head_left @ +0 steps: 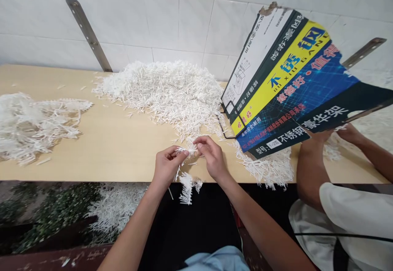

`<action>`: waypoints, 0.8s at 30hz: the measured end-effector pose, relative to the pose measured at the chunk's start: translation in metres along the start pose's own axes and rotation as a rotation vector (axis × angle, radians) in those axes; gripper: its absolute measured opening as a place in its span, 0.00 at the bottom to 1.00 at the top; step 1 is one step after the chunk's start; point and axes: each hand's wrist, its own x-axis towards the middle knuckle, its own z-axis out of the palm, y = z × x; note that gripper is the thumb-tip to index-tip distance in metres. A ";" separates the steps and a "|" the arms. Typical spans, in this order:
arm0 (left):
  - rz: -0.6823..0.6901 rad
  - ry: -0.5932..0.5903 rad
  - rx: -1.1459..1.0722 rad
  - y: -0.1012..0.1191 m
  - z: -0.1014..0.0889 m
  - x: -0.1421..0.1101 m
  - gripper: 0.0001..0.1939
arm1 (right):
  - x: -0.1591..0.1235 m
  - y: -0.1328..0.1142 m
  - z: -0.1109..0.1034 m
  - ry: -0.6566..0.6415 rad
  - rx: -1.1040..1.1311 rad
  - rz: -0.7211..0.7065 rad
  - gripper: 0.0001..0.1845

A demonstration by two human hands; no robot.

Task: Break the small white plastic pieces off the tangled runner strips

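My left hand [166, 165] and my right hand [211, 156] meet at the table's front edge, both pinched on a white plastic strip of small parts [187, 151]. A further length of the same strip [187, 187] hangs down below the edge between my wrists. Just beyond my fingers lies a big heap of loose small white plastic pieces [166, 91] on the wooden table [116, 140].
Tangled white plastic strips [27, 123] pile up at the far left. A printed cardboard box [285, 78] leans at the right over more white pieces [267, 166]. Another person's arms [310, 164] work at the right. Fallen pieces [113, 209] lie below the table.
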 end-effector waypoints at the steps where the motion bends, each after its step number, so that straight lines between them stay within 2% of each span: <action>1: -0.003 -0.042 0.023 -0.001 0.000 0.000 0.18 | 0.002 -0.004 -0.001 -0.016 -0.065 -0.069 0.12; 4: 0.013 -0.154 0.102 -0.004 0.000 -0.001 0.16 | 0.007 -0.014 -0.003 -0.220 -0.217 -0.259 0.14; 6: 0.037 -0.174 0.135 -0.004 0.000 -0.001 0.15 | 0.008 -0.019 -0.002 -0.317 -0.274 -0.338 0.11; 7: 0.042 -0.173 0.136 -0.003 0.001 -0.001 0.15 | 0.008 -0.020 -0.001 -0.309 -0.292 -0.358 0.08; 9: 0.026 -0.160 0.112 -0.002 0.002 -0.001 0.14 | 0.003 -0.019 0.002 -0.200 -0.318 -0.350 0.07; 13: -0.024 -0.147 0.078 0.001 0.002 -0.001 0.16 | -0.009 -0.009 0.004 0.035 -0.287 -0.170 0.10; 16: -0.011 -0.159 0.110 0.001 0.001 -0.002 0.18 | -0.012 -0.005 -0.002 0.096 -0.199 -0.078 0.12; 18: -0.004 -0.172 0.134 0.000 -0.001 -0.002 0.18 | -0.009 -0.005 -0.009 -0.002 -0.158 -0.130 0.15; 20: -0.001 -0.204 0.162 0.001 -0.002 -0.003 0.19 | -0.004 -0.006 -0.014 -0.194 -0.142 -0.198 0.17; 22: 0.010 -0.224 0.192 0.002 -0.002 -0.003 0.20 | 0.002 -0.006 -0.016 -0.337 -0.158 -0.213 0.14; 24: 0.022 -0.227 0.223 0.002 -0.001 -0.003 0.20 | 0.005 -0.003 -0.015 -0.346 -0.188 -0.192 0.11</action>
